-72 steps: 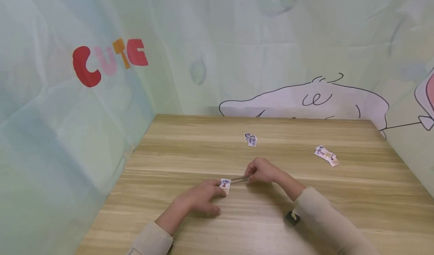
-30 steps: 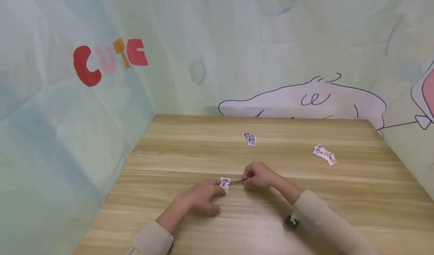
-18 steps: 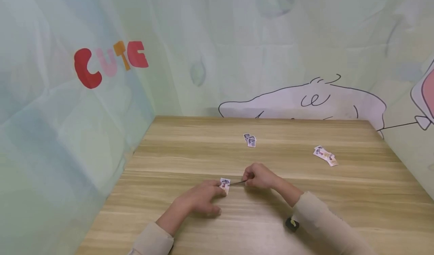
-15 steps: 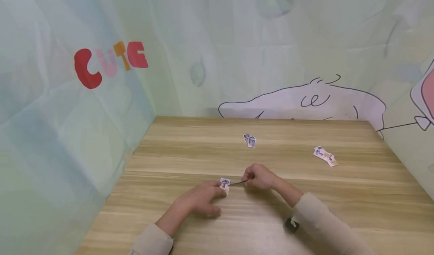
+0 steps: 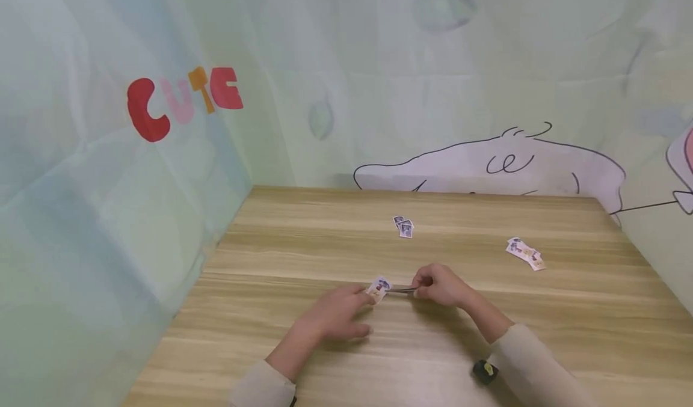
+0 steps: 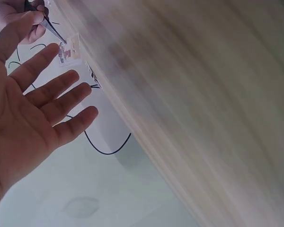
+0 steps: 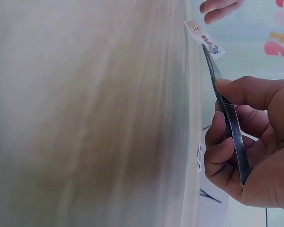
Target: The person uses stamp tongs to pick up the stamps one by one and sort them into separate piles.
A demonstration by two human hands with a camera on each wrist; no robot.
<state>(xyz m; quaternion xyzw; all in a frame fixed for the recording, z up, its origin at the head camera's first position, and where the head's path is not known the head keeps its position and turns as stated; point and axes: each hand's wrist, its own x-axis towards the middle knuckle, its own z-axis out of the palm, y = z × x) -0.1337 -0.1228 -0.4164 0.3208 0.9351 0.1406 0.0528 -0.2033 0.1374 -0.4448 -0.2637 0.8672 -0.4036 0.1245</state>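
Observation:
In the head view, my right hand (image 5: 441, 285) pinches a pair of metal tweezers (image 5: 402, 290) between thumb and fingers. The tweezers' tips are on a small white-edged picture card (image 5: 380, 287), which stands tilted and looks raised off the table in both wrist views. My left hand (image 5: 338, 314) is just left of the card, its fingertips overlapping the card's lower corner in the head view. The left wrist view shows that hand (image 6: 31, 109) with fingers extended and spread, its palm holding nothing; whether a fingertip touches the card I cannot tell.
Further back on the wooden table (image 5: 303, 244) lies a small group of dark picture cards (image 5: 405, 228). A cluster of lighter cards (image 5: 526, 252) lies at the right. A small black object (image 5: 484, 371) is by the right sleeve. Printed cloth walls (image 5: 352, 82) border the table.
The card has turned and shifted right with the tweezers' tips; earlier it lay flat under the left fingertips. Both hands have moved right, and the head view has shifted slightly.

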